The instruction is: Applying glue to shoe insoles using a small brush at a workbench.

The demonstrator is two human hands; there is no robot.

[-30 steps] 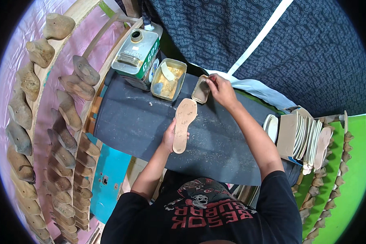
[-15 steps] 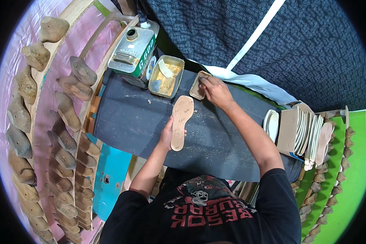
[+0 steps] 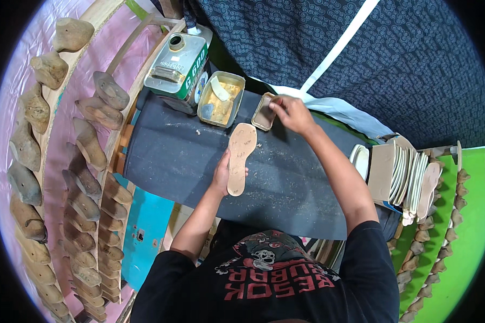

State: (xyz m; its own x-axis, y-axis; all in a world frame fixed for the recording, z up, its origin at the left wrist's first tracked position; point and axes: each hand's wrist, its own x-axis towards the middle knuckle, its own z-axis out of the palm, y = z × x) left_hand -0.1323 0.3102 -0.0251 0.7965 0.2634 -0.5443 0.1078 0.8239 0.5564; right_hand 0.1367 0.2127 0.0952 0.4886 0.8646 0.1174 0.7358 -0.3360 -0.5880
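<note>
A tan, sole-shaped insole (image 3: pixel 241 156) with dark marks on its face stands toe end away from me over the table. My left hand (image 3: pixel 222 171) grips it by its left edge, with fingertips showing at the right edge. A small shallow tray (image 3: pixel 263 114) lies at the far side of the table, brownish inside. At its right rim is my right hand (image 3: pixel 293 114), fingers drawn together in a pinch; anything between them is too small to make out. Left of the tray stands a tub (image 3: pixel 236 107) with yellowish residue and a pale scraper (image 3: pixel 219 89) in it.
A green and silver metal can (image 3: pixel 178 67) stands at the far left of the dark-covered table (image 3: pixel 167 145). Wooden shoe lasts (image 3: pixel 89 142) line racks on the left. A cardboard box (image 3: pixel 381 172) of stacked insoles (image 3: pixel 407 177) sits at the right end. A patterned dark cloth (image 3: pixel 393 70) hangs behind.
My right hand has drawn back to the right, from inside the small tray to its right rim. The insole in my left hand has shifted slightly away from me.
</note>
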